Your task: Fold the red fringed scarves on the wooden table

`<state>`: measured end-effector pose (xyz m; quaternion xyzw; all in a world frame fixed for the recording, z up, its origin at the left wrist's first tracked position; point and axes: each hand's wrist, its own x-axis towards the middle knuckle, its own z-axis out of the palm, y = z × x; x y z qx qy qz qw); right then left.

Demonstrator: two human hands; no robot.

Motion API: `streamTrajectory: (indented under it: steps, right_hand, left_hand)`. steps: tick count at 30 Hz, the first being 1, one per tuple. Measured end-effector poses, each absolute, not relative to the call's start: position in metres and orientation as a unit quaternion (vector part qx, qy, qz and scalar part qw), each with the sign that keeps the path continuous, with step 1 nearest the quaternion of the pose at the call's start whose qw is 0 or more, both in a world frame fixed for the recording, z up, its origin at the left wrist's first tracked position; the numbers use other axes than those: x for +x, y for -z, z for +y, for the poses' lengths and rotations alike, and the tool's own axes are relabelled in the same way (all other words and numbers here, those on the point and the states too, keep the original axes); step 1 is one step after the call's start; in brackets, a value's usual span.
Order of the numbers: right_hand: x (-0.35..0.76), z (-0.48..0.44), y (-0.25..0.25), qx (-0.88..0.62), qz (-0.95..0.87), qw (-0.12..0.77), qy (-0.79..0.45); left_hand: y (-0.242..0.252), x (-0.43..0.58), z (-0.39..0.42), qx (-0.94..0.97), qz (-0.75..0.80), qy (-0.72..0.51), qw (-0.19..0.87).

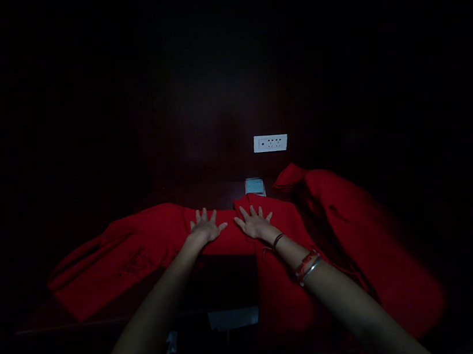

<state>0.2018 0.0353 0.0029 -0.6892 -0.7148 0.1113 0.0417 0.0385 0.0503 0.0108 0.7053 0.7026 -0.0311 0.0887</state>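
A red garment (286, 286) lies spread over a dark table, with one red part reaching far to the left and bearing dark lettering or a print. My left hand (206, 227) rests flat on the red cloth, fingers spread. Close beside it, my right hand (256, 223) also presses flat on the cloth near a folded edge, its fingers apart. Bracelets circle my right wrist and forearm. Another red piece (357, 231) with a folded end lies at the right; whether it joins the rest I cannot tell.
The surroundings are very dark. A white socket plate (270, 143) is on the wall behind. Just past the cloth lies a small pale blue item (254, 187), partly blurred. The table's front edge (43, 329) shows at the left. Below it is a pale patch (233, 318).
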Motion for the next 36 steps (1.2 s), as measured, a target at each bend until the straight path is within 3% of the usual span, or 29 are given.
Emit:
streamTrajectory:
  steps: [7,13,21,25,36]
  right_hand:
    - [0.219,0.042,-0.001,-0.722,-0.685,0.020,-0.096]
    - [0.214,0.042,-0.004,-0.708,-0.697,0.040,-0.103]
    - [0.236,0.017,-0.027,-0.491,-0.868,0.073,-0.015]
    - [0.223,0.043,-0.040,-0.403,-0.914,0.006,0.051]
    - [0.190,0.099,-0.066,-0.316,-0.917,-0.209,0.127]
  left_hand:
    - [-0.005,0.036,0.057,0.704,0.695,0.041,0.141]
    - [-0.002,0.027,0.050,0.674,0.731,0.029,0.107]
    - [0.010,0.040,0.047,0.788,0.612,-0.055,0.031]
    - [0.008,0.044,0.043,0.791,0.606,-0.013,0.083]
    - [0.011,0.033,0.046,0.772,0.631,-0.023,0.067]
